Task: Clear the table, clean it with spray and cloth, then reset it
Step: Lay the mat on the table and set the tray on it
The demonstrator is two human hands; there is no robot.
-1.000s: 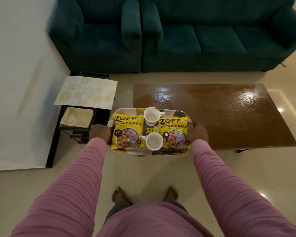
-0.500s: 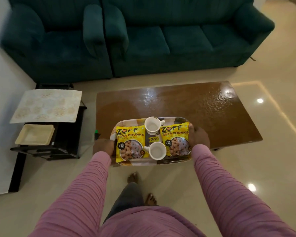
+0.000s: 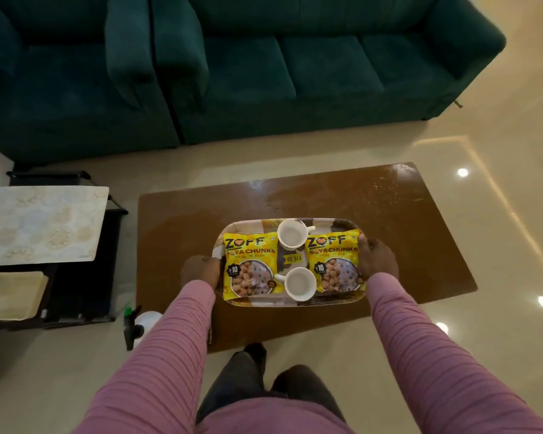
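1. I see bare worktop [image 3: 405,220] beyond and right of the tray [image 3: 251,223].
2. A spray bottle [image 3: 148,317] stands on the floor [image 3: 76,371] just beside its left near corner.
3. A black rack [image 3: 85,277] blocks farther left.

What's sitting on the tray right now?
On the tray: left packet, right packet, and between them a far cup and a near cup. A yellow price-marked piece shows between the cups; its rest is covered, like most of the tray's floor.

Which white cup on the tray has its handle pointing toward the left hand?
The nearer cup; the far cup points its handle right.
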